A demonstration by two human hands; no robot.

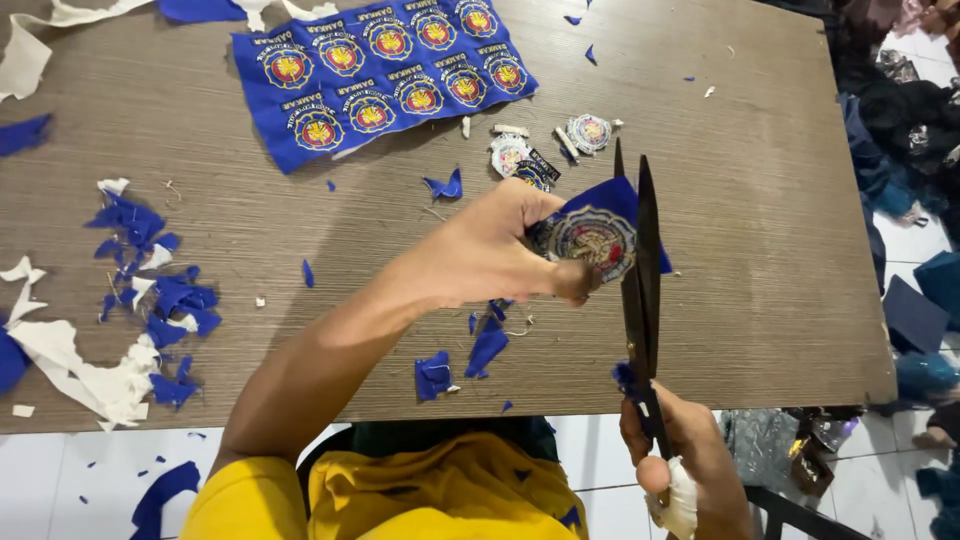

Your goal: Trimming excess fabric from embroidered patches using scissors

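My left hand (pixel 495 250) pinches a round embroidered badge on blue fabric (pixel 597 235), holding it up above the wooden table (pixel 760 200). My right hand (pixel 685 465) grips the handles of long black scissors (pixel 640 270), whose blades point away from me and meet the badge's right edge. A white bandage wraps one finger of the right hand.
A blue fabric sheet with several uncut badges (pixel 385 70) lies at the far side. Cut-out badges (pixel 545 150) sit behind my left hand. Blue and white fabric scraps (pixel 150 290) litter the left side. Dark cloth piles (pixel 910 130) lie on the floor at right.
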